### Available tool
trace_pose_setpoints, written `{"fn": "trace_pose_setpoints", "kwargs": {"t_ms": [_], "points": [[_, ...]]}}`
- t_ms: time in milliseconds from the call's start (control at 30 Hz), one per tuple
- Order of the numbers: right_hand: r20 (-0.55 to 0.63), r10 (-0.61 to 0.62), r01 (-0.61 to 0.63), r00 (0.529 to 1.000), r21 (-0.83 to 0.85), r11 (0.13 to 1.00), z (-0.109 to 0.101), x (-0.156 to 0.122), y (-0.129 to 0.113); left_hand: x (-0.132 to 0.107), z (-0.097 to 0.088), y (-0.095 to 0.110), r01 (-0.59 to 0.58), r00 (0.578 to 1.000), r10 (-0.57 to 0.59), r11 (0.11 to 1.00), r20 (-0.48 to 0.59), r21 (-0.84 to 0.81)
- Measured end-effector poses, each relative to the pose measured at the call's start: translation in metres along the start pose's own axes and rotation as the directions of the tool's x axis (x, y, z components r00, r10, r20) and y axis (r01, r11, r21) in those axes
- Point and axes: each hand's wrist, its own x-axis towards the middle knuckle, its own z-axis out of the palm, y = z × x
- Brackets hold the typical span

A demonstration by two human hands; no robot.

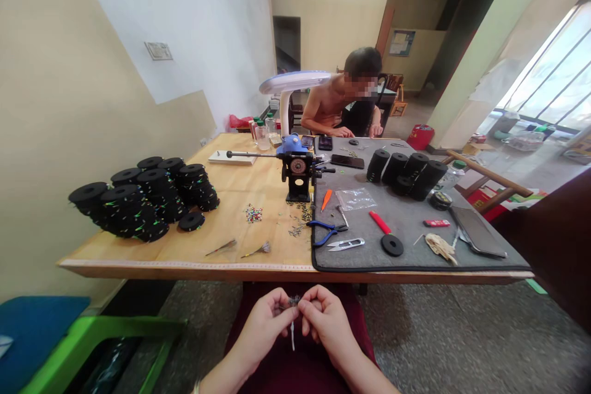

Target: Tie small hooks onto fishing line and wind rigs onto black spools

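Over my lap, below the table's front edge, my left hand point(272, 320) and my right hand point(323, 317) meet with fingertips almost touching. Both pinch a small grey cluster of fine pieces point(293, 300), too small to make out fully. A thin white strip point(292, 340) hangs down between the hands. On the wood in front lie two thin bundles with flared ends, one bundle point(221, 247) at left and another bundle point(257, 250) nearer the middle. Behind them are a pile of coloured beads point(253, 213) and scattered small metal pieces point(298, 226).
Stacked black foam spools point(152, 191) stand left, more black spools point(406, 171) right. A blue-and-black clamp device point(298, 166) is central. On the grey mat point(360, 197) lie blue pliers point(327, 231), thread snips point(346, 245) and a red-handled tool point(379, 223). A person point(344, 98) sits opposite.
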Motion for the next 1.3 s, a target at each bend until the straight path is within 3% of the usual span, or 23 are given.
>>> {"fn": "trace_pose_setpoints", "kwargs": {"t_ms": [400,633,1067,1300], "points": [[-0.009,-0.057,0.056,0.998,-0.110,0.992,0.001,0.000,0.001,-0.001,0.003,-0.001,-0.123,0.991,0.130,0.982,-0.038,0.141],[-0.009,-0.048,0.047,0.999,-0.068,0.997,0.000,0.000,0.003,0.000,0.004,-0.005,-0.044,0.999,0.044,0.999,-0.010,0.018],[0.003,-0.056,0.056,0.998,-0.108,0.993,0.001,0.000,0.002,0.001,0.004,-0.015,-0.118,0.993,0.119,0.988,0.004,0.098],[0.012,-0.054,0.054,0.998,-0.062,0.997,0.000,0.003,0.006,0.003,0.003,-0.013,-0.056,0.998,0.056,0.998,-0.001,0.007]]}}
